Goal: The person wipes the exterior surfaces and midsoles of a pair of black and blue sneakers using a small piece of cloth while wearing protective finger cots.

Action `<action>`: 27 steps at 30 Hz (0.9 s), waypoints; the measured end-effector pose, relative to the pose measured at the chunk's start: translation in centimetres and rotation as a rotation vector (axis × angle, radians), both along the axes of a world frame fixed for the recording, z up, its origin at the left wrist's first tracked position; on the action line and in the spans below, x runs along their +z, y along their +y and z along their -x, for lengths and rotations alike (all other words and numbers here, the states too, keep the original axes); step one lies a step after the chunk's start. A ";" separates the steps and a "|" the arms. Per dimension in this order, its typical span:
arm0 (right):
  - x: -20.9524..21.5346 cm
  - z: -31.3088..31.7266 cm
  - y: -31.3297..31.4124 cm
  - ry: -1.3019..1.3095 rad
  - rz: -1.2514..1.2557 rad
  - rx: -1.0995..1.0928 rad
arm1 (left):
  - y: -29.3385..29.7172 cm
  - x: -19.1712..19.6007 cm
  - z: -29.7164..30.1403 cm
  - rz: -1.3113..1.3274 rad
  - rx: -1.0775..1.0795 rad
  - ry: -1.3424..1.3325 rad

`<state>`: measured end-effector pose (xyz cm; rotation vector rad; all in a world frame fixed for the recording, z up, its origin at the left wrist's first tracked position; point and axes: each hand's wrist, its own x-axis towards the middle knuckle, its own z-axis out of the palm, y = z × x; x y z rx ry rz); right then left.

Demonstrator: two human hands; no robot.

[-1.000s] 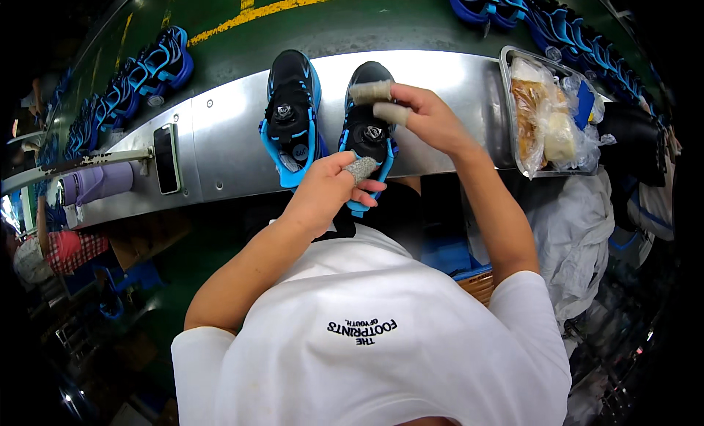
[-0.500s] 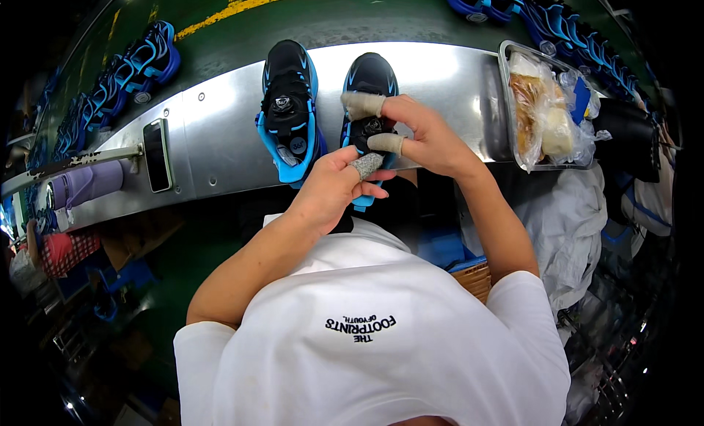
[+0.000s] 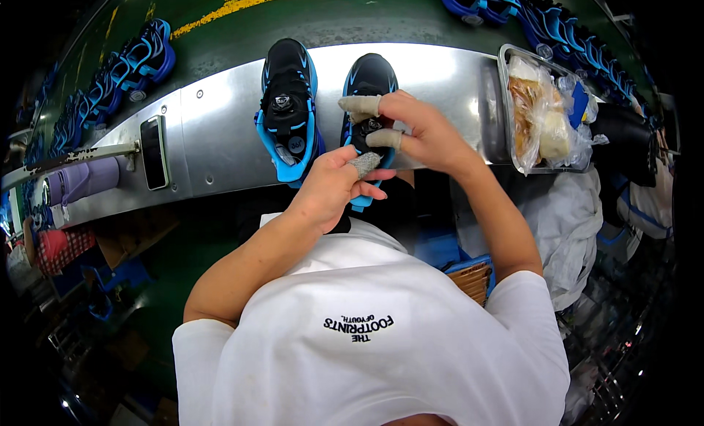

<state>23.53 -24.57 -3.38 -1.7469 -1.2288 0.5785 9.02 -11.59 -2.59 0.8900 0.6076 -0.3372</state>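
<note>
Two black-and-blue sneakers stand toes away from me on a metal bench. The left sneaker (image 3: 287, 96) is untouched, a round dial on its tongue. My hands work at the right sneaker (image 3: 371, 75). My left hand (image 3: 334, 184) is closed on the heel-side collar, its thumb in a grey finger cot by the tongue; the grip is partly hidden. My right hand (image 3: 425, 132) comes from the right, with beige cots on thumb and forefinger. These two fingers curl around the small lacing dial (image 3: 372, 126), which partly shows between them.
The metal bench (image 3: 227, 125) has a phone (image 3: 154, 153) and a lilac tumbler (image 3: 92, 180) at its left end. A clear tray (image 3: 513, 125) of bagged parts sits at right. Rows of similar sneakers (image 3: 150, 52) stand beyond on the green surface, left and right.
The picture has shifted slightly. Both hands keep nearly the same place at the right sneaker, with the right forefinger moved a little over the dial.
</note>
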 end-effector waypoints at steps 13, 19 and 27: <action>-0.1 -1.6 0.4 0.135 -0.071 0.132 | 0.7 0.5 -0.3 0.031 -0.052 0.034; -0.3 1.5 0.3 -0.046 -0.030 -0.063 | -0.1 0.4 -0.2 0.028 0.064 0.020; -0.9 -1.6 0.0 0.264 -0.013 0.064 | 1.6 -0.5 -0.3 0.085 -0.080 0.008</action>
